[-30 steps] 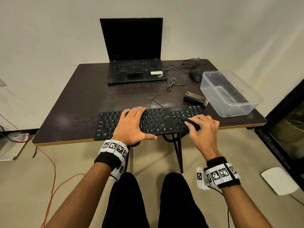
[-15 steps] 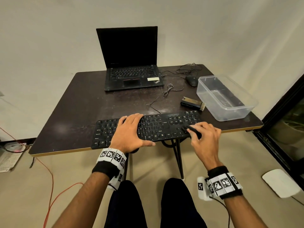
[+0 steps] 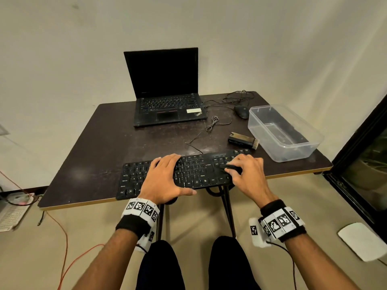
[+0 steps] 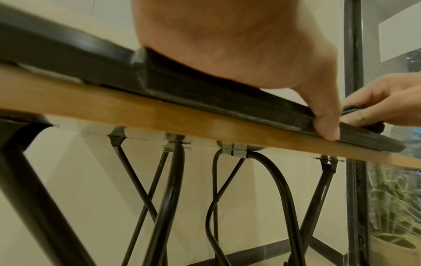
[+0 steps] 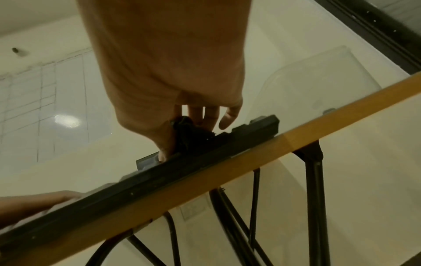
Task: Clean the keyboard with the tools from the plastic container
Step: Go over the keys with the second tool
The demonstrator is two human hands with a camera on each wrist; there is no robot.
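- Keyboard (image 3: 188, 172) along table (image 3: 100, 155) near edge, under both hands.
- Left hand (image 3: 165, 181) flat on its middle; thumb over front edge.
- Right hand (image 3: 249, 176) fingers hold small cleaning tool (image 3: 233, 168) on its right end.
- Brush (image 3: 244, 140) beyond right fingertips; plastic container (image 3: 301, 151) right of brush.
- Laptop (image 3: 167, 101) well beyond left fingertips; mouse (image 3: 240, 111) right of laptop.

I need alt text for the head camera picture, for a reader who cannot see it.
A person's left hand rests flat on a black keyboard at the near table edge, while the right hand holds a small dark tool on its right-end keys. Behind lie a brush, clear plastic container and open laptop.
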